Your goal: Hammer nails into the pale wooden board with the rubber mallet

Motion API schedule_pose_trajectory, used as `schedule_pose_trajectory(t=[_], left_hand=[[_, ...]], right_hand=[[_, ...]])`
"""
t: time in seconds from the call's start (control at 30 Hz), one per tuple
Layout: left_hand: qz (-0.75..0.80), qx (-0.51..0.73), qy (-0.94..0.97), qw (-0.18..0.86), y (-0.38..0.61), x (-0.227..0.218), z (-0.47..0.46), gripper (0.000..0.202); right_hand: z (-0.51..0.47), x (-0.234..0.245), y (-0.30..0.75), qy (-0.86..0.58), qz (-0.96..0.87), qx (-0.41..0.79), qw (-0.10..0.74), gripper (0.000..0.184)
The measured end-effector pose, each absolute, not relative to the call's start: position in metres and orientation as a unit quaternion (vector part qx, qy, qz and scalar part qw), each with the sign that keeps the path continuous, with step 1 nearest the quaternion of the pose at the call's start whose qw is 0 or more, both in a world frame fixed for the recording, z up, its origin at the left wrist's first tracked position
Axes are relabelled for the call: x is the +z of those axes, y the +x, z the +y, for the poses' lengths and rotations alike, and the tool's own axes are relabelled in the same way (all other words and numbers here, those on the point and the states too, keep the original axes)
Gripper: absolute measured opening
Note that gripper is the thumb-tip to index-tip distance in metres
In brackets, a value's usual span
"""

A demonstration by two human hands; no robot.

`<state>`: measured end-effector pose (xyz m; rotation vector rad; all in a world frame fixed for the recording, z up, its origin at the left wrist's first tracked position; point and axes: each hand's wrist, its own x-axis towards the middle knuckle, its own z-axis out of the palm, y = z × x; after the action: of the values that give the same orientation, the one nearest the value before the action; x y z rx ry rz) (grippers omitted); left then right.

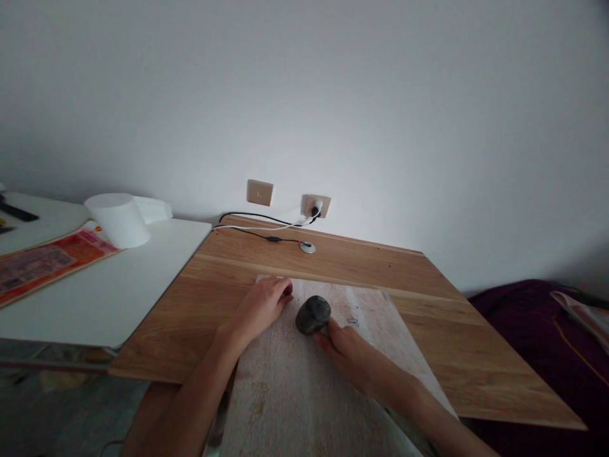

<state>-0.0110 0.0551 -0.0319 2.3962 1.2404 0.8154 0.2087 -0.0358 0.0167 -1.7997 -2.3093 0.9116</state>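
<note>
A whitish, worn wooden board (pixel 304 393) lies in front of me, its far end on the wooden table. My right hand (pixel 340 349) is closed round the handle of a mallet (pixel 313 315) with a thick black head. The head is over the board, and the grip hides most of the handle. At the board's far left edge, my left hand (pixel 270 301) has its fingers curled together. Whatever they may pinch is too small or hidden to make out. Several small metal nails or screws (pixel 353 322) lie on the board just right of the mallet head.
The wooden table (pixel 476 355) meets the wall, where cables (pixel 252 231) run to a socket (pixel 316 206). On a white table (pixel 157 273) at left stand a white paper roll (pixel 118 220) and a red-orange printed packet (pixel 52 260). Dark purple fabric (pixel 518 324) is at right.
</note>
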Motion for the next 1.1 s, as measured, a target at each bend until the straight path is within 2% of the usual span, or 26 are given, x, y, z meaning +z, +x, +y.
schedule_pose_trajectory(t=[0.2, 1.1], left_hand=[[0.469, 0.278, 0.821, 0.171, -0.0138, -0.0305, 0.0568, 0.01], [0.422, 0.279, 0.848, 0.159, -0.0141, -0.0313, 0.051, 0.012]], right_hand=[[-0.0362, 0.0171, 0.2088, -0.586, -0.751, 0.301, 0.046, 0.028], [-0.0347, 0.0121, 0.2098, -0.597, -0.747, 0.29, 0.046, 0.023]])
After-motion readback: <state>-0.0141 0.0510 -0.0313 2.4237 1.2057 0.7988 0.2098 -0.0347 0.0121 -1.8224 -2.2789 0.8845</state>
